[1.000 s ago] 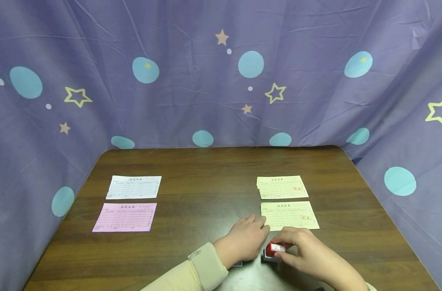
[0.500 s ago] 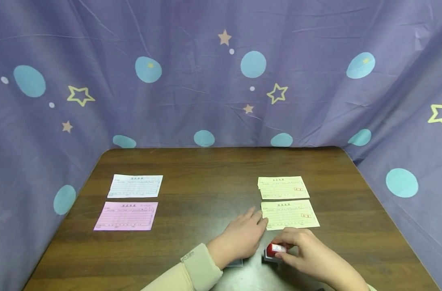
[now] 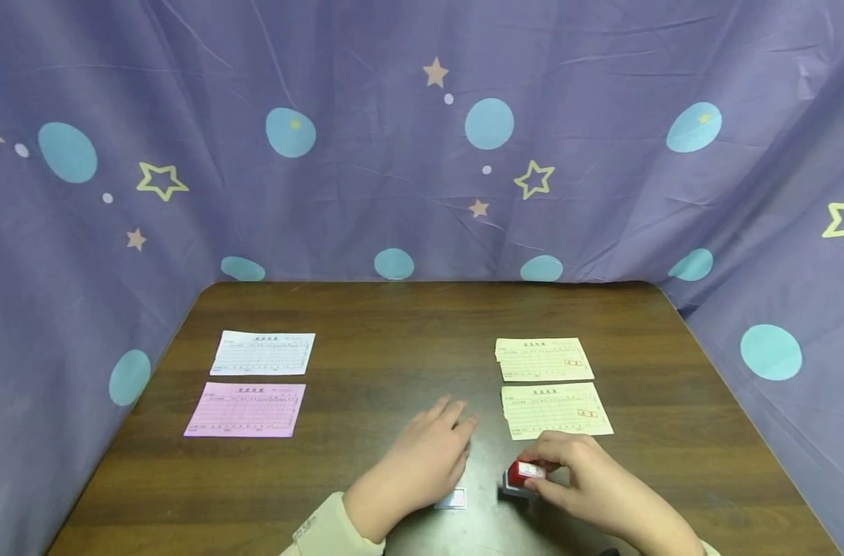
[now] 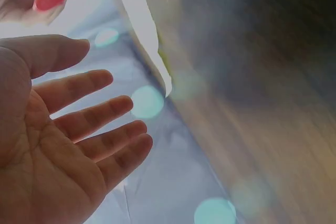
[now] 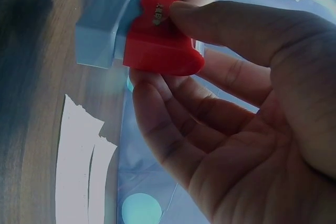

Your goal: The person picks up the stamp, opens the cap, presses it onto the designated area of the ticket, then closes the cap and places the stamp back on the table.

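Broad bare tabletop (image 3: 387,332) lies between the pink form (image 3: 245,410) and nearer yellow form (image 3: 556,411), the left hand (image 3: 422,457) obstructing its near part. A narrow gap separates that hand from the red stamp (image 5: 160,53); curtain (image 3: 366,208) blocks the far side.

L hand (image 3: 418,459) at approx. 6 o'clock in head view, back up, fingers slightly spread, pointing btwn 1 & 2 o'clock. R hand (image 3: 588,479) btwn 4 & 5 o'clock, fingers bent twd 10 o'clock, thumb opp. in pinch; R forearm (image 3: 651,517) angles back twd 4 o'clock.
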Demonstrator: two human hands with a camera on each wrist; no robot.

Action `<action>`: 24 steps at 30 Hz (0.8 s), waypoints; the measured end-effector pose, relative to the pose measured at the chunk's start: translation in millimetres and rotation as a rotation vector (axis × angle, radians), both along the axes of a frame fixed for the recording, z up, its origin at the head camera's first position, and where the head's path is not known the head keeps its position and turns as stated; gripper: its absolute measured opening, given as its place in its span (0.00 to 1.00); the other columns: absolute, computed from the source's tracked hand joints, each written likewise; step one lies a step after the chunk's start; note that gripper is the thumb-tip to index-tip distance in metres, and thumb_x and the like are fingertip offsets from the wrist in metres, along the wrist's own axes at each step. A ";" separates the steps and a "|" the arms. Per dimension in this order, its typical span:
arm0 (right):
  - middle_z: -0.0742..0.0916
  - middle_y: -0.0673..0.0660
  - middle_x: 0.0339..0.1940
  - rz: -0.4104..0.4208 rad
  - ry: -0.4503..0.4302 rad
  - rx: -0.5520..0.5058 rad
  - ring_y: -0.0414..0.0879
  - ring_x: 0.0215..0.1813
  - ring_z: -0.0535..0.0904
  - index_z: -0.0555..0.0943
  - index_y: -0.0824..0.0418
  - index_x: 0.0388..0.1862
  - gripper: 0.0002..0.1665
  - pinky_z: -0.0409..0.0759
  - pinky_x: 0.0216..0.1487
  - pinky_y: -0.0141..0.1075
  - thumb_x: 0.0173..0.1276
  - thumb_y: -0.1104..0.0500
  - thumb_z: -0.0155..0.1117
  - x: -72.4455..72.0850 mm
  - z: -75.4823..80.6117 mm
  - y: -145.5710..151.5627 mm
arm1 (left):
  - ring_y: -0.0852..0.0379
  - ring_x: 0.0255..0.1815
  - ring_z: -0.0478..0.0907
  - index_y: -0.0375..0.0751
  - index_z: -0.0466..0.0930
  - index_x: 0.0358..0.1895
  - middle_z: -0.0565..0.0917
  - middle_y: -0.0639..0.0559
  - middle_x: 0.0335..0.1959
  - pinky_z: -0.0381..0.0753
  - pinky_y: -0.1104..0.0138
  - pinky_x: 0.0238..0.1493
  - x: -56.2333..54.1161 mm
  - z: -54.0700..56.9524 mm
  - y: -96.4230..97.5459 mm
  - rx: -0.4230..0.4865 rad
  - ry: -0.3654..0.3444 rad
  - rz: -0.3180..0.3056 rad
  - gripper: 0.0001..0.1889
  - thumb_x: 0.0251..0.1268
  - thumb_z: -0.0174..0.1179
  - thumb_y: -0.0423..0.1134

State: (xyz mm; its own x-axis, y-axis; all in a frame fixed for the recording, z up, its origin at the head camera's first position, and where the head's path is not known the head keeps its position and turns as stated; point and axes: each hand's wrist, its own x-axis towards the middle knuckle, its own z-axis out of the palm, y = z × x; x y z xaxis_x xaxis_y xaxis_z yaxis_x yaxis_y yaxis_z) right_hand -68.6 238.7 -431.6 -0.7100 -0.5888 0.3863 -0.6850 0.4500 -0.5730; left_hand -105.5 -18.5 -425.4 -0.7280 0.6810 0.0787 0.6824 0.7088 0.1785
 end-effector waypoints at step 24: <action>0.84 0.40 0.36 0.005 -0.004 -0.016 0.33 0.36 0.79 0.86 0.53 0.44 0.16 0.78 0.39 0.26 0.61 0.68 0.75 -3.4 3.2 -7.3 | 0.36 0.64 0.74 0.34 0.80 0.62 0.79 0.36 0.62 0.74 0.44 0.61 21.7 -1.0 -54.3 0.140 0.008 0.136 0.21 0.69 0.64 0.39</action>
